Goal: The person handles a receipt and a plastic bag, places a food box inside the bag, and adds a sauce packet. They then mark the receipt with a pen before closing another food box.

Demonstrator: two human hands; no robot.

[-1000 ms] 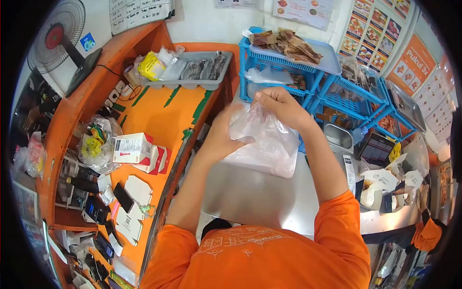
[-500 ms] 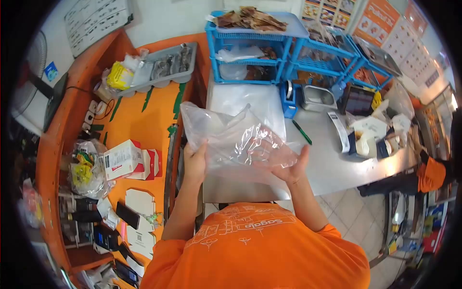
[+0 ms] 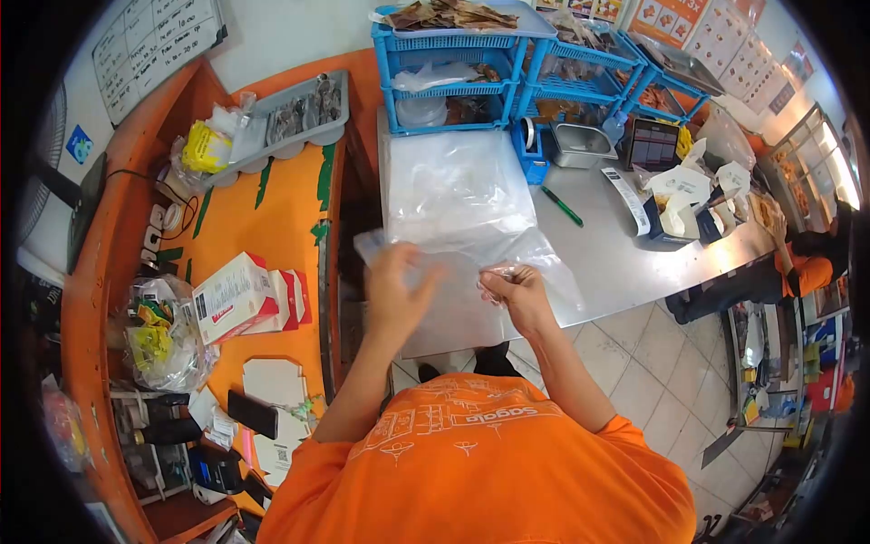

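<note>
One clear plastic bag [image 3: 555, 272] spans the steel table's [image 3: 625, 258] near edge, pinched by the right hand [image 3: 521, 295]; the blurred left hand [image 3: 399, 295] spreads, contact unclear. Light, steady fingertip tension suits thin film.

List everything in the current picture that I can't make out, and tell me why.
All in the head view:
- Left hand: whether its fingers grip the clear bag; motion blur.
- Fan: full outline; the dark lens edge cuts it off.
- White paper strip: its wording; too small.
- Black phone: any screen content; too dark and small.
</note>
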